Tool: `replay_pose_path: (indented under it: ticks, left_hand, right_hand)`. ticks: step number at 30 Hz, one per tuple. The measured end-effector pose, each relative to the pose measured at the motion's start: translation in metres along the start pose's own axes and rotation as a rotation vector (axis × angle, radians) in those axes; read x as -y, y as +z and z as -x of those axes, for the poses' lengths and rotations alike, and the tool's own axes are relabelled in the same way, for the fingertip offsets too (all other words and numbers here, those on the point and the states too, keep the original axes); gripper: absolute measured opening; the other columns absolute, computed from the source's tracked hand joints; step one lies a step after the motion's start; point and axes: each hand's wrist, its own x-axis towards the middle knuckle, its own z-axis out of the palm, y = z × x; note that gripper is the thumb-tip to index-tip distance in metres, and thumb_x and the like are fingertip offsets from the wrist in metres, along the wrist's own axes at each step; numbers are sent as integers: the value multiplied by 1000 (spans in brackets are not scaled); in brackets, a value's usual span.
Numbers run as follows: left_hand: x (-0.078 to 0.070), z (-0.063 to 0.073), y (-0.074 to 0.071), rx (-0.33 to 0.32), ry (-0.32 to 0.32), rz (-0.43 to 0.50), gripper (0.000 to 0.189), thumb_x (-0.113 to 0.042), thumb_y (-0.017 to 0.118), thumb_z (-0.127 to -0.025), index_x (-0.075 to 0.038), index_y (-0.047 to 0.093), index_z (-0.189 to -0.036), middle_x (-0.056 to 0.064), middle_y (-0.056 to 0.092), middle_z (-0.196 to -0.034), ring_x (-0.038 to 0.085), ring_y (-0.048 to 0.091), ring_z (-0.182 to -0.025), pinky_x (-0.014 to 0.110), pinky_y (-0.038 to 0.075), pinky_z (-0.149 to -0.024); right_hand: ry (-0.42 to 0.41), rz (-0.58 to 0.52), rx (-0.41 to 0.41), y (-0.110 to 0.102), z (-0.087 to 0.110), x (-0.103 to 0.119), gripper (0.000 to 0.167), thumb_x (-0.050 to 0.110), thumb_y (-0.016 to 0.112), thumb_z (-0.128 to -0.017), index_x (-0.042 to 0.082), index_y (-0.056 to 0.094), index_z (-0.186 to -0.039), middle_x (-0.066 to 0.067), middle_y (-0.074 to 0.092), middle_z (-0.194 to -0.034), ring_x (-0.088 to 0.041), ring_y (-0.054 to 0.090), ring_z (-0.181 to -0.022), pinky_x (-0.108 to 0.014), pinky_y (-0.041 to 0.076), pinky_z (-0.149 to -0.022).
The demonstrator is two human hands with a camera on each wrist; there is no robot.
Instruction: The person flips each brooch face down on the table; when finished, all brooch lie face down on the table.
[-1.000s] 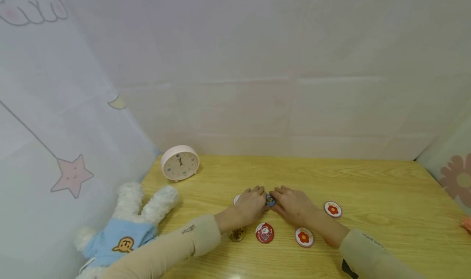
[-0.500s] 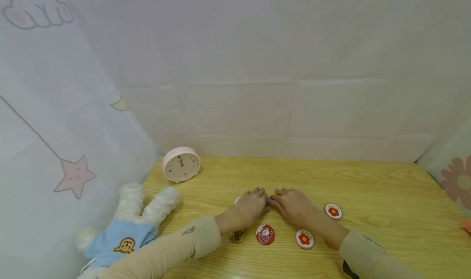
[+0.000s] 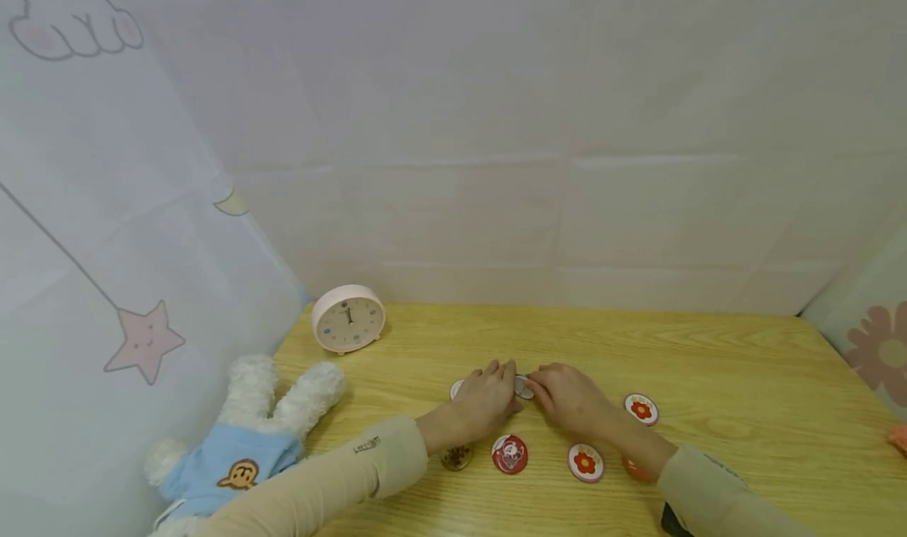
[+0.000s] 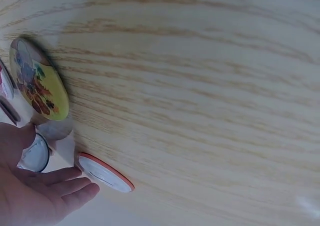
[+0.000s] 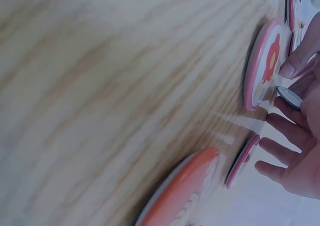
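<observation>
Disc [image 3: 523, 387] pinched at both edges, I hold it beyond the red badge [image 3: 510, 453] on the wooden worktop [image 3: 744, 379], slightly to that badge's right, with its plain silvery face showing in the head view. My left grip [image 3: 484, 398] has thumb and forefinger on one edge; my right grip [image 3: 570, 395] pinches the opposite edge the same way, its other fingers stretched out away from the disc. Beyond the red badge and to its left lies a white badge [image 3: 456, 389], mostly covered by my left grip; the left wrist view puts my fingertips close to its red rim [image 4: 120, 176], though I cannot tell whether they touch. Just left of the red badge is a yellow floral badge [image 3: 457, 457], partly covered by my left wrist. To the red badge's right lie a flower badge [image 3: 586, 462], then an orange badge [image 3: 638, 469] partly under my right forearm, and, farther beyond, a second flower badge [image 3: 641, 409]. A pink clock [image 3: 349, 319] stands well beyond the red badge, leftward, and a plush toy [image 3: 244, 450] lies well to its left.
</observation>
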Motion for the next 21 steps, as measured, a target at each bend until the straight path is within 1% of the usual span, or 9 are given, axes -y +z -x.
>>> replay_pose_path:
  ticks: [6,8,12,15,18,21]
  left_hand:
    - [-3,0,3,20,-10,-35,64,-46,47,-101,2,41,-144,14,52,-141,29,49,-129,42,48,-96]
    - [-3,0,3,30,-9,-50,64,-46,46,-101,1,42,-144,12,51,-142,29,49,-129,43,48,-96]
    - [-3,-1,4,41,-14,-72,63,-46,45,-101,-2,41,-146,11,51,-142,29,47,-131,43,48,-97]
    - [-2,0,5,40,-12,-87,63,-47,44,-101,-3,40,-147,10,49,-144,29,46,-132,43,47,-98]
    - [-2,0,5,41,0,-112,62,-47,43,-102,-5,39,-148,10,48,-145,29,45,-133,43,47,-98]
    - [-1,1,4,52,10,-145,63,-47,40,-102,-5,38,-149,11,46,-146,29,44,-134,42,48,-97]
  right_hand:
    - [48,-53,-25,4,1,1,11,14,64,-95,10,74,-98,-1,71,-95,-20,67,-92,-41,54,-82]
    - [53,-52,-22,5,2,1,11,14,66,-94,10,73,-100,-1,71,-96,-20,66,-92,-41,54,-81]
    - [16,-7,7,5,3,0,23,17,69,-92,5,71,-111,-9,70,-106,-30,64,-106,-48,51,-89]
    - [-35,33,34,4,3,-1,34,22,70,-91,0,67,-117,-15,68,-114,-38,59,-114,-52,48,-93]
    - [-75,65,49,3,3,-2,42,25,72,-90,-3,65,-120,-18,66,-118,-41,56,-117,-53,47,-95]
    - [-103,87,50,4,3,-3,45,27,72,-90,-5,65,-120,-20,65,-120,-42,56,-117,-53,46,-96]
